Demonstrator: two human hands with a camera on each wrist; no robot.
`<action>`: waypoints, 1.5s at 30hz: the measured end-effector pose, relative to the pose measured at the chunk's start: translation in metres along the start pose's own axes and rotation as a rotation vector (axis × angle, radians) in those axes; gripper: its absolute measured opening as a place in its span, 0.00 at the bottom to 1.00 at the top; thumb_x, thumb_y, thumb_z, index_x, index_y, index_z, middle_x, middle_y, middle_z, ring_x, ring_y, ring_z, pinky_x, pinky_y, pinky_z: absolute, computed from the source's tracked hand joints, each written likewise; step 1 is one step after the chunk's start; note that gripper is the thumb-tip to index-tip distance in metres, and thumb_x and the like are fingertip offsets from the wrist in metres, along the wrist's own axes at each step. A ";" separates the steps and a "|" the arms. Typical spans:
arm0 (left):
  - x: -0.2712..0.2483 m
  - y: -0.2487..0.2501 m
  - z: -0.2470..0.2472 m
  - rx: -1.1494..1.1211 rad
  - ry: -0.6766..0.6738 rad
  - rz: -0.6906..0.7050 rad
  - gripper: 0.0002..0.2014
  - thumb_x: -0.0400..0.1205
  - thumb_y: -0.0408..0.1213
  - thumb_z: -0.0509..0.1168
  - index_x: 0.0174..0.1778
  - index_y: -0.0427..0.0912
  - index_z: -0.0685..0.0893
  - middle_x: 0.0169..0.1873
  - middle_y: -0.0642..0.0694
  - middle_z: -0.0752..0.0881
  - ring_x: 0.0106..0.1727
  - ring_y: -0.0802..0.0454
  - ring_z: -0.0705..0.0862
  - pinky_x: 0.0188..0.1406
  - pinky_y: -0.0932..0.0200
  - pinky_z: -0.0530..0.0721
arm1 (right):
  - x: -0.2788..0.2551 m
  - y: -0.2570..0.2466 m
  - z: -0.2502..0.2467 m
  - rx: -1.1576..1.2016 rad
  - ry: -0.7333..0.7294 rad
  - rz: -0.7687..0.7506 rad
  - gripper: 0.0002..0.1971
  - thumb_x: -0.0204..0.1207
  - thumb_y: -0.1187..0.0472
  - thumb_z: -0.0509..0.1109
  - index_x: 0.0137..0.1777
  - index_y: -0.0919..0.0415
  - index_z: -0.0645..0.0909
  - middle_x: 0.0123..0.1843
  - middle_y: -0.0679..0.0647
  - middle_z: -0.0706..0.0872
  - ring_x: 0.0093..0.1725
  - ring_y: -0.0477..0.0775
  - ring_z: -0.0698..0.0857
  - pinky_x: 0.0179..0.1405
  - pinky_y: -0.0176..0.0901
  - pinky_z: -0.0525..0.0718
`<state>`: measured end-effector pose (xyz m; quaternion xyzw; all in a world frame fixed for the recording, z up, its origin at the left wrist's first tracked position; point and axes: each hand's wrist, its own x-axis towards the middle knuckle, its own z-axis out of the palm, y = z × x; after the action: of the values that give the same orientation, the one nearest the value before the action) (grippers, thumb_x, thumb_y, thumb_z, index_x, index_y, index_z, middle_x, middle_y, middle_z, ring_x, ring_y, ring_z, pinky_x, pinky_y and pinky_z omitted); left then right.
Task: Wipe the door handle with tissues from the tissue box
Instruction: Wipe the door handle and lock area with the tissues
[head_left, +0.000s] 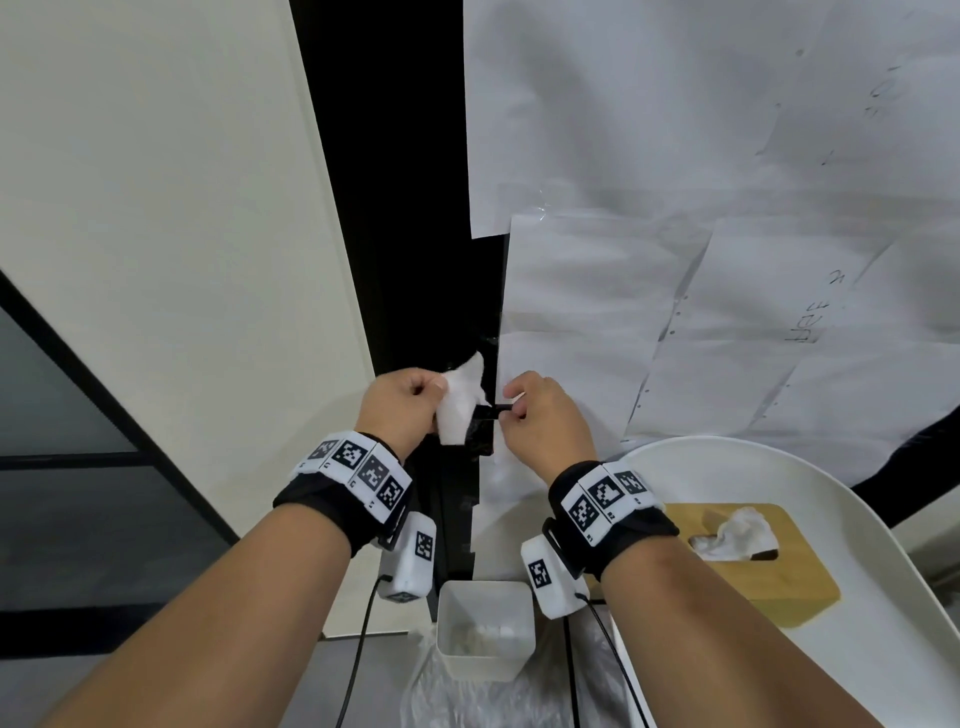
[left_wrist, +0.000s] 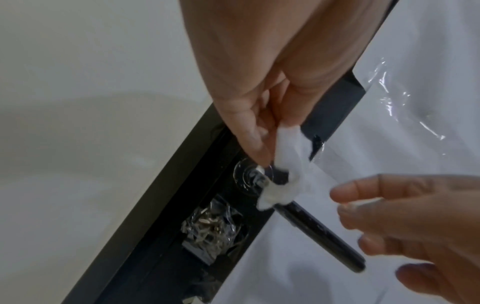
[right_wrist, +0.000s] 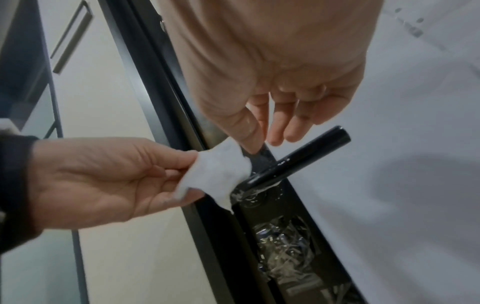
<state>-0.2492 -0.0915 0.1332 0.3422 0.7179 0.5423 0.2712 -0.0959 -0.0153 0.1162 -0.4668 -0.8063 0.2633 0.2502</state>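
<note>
Head view: a wooden tissue box (head_left: 748, 561) on a white bench (head_left: 883, 597) holds a tissue pulled up through its slot; a small white bin (head_left: 485, 631) below is seen with crumpled white pieces inside. A tissue (head_left: 460, 402) is pinched by the left hand (head_left: 402, 405) against the black door handle (head_left: 488, 413); the right hand (head_left: 545, 415) is held just beside.

Left wrist view: the tissue (left_wrist: 283, 170) is wrapped at the handle's (left_wrist: 322, 232) base, clamped in the left grip.

Right wrist view: the right hand's (right_wrist: 283, 86) fingers are loosely parted above the handle (right_wrist: 301, 158), gripping nothing.

White round table (head_left: 841, 644): wooden-topped tissue box (head_left: 769, 577) on it.
</note>
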 end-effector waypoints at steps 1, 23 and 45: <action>0.003 0.001 -0.003 0.045 0.081 0.041 0.08 0.81 0.38 0.65 0.39 0.46 0.88 0.40 0.41 0.90 0.43 0.43 0.89 0.47 0.45 0.89 | 0.002 0.004 -0.001 -0.039 0.054 -0.020 0.11 0.73 0.60 0.66 0.55 0.50 0.79 0.51 0.53 0.82 0.50 0.57 0.82 0.49 0.53 0.84; 0.013 -0.028 0.034 0.524 0.112 0.284 0.08 0.78 0.37 0.72 0.50 0.39 0.90 0.47 0.47 0.83 0.46 0.50 0.84 0.49 0.65 0.78 | 0.000 0.016 -0.004 -0.361 -0.003 -0.107 0.20 0.73 0.68 0.61 0.59 0.49 0.84 0.52 0.51 0.78 0.56 0.58 0.74 0.47 0.50 0.66; 0.015 -0.020 0.032 0.467 0.191 0.048 0.11 0.82 0.40 0.63 0.42 0.36 0.84 0.33 0.41 0.87 0.36 0.46 0.84 0.34 0.58 0.77 | -0.005 0.018 -0.010 -0.347 -0.059 -0.126 0.20 0.74 0.65 0.62 0.63 0.47 0.81 0.57 0.48 0.78 0.59 0.55 0.73 0.50 0.51 0.67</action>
<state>-0.2382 -0.0645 0.1054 0.3596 0.8377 0.3980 0.1030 -0.0765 -0.0102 0.1110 -0.4436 -0.8743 0.1179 0.1581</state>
